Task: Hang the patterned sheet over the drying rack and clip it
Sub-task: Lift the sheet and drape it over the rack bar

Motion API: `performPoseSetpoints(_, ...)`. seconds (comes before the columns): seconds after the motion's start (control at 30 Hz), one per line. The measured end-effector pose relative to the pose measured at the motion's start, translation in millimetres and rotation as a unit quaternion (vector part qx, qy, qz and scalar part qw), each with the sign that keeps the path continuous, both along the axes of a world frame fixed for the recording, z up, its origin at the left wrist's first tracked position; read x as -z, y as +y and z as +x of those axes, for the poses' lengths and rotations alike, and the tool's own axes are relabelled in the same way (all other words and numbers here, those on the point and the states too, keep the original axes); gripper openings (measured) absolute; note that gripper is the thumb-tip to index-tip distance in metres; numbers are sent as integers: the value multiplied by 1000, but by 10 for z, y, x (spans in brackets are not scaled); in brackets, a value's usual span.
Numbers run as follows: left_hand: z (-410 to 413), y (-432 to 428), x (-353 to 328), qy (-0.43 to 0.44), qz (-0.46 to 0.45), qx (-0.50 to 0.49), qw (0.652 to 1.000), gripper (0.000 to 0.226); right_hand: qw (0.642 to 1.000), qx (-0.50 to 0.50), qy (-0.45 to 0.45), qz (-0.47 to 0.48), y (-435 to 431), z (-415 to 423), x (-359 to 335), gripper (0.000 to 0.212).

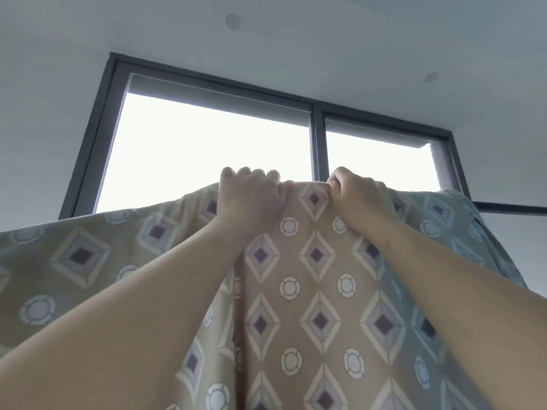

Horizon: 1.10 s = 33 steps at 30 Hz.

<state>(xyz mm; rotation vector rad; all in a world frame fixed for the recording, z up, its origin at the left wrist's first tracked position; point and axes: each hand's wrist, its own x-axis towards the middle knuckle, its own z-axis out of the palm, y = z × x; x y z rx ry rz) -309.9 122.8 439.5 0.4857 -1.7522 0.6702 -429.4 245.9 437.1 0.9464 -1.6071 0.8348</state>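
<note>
The patterned sheet [316, 291], tan with diamonds and white rings, fills the lower half of the head view and hangs down toward me. Both arms reach up to its top edge. My left hand [251, 193] grips that edge with its fingers curled over it. My right hand [358, 193] pinches the same edge a short way to the right. The cloth between the hands is stretched nearly flat. The sheet hides whatever lies under its top edge; no drying rack or clip shows.
Behind the sheet is a large bright window with a dark frame [318, 143] and a centre post. A pale ceiling [266, 39] spans the top. A dark horizontal bar [512, 208] sticks out at the right beside the sheet.
</note>
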Motion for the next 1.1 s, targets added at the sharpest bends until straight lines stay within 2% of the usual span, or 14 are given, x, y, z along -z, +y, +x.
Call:
performPoseSetpoints(0.17,102,-100,20,41,2,-13,999,43,995,72,-40,48,263,-235,80,41)
performPoseSetpoints(0.3,-45,85,-36,68,12,-17,997,36,996,0,-70,49,282,-235,66,39)
performPoseSetpoints(0.47,-518,476,13,28,-40,39,998,44,995,-75,-48,51,322,-271,38,36)
performPoseSetpoints(0.57,-650,533,22,53,-62,57,995,41,990,-99,-97,41,569,-476,3,35)
performPoseSetpoints(0.73,-690,549,23,73,-37,74,994,42,989,-15,-146,34,1010,-816,11,35)
performPoseSetpoints(0.87,-714,551,18,99,-22,71,992,45,987,-11,-157,25,1015,-883,-16,34)
performPoseSetpoints(1.0,-697,608,-7,74,51,61,994,45,990,-30,-134,18,950,-886,43,28)
performPoseSetpoints(1.1,-688,639,-30,39,53,41,997,51,988,-72,-123,-63,1014,-874,101,25)
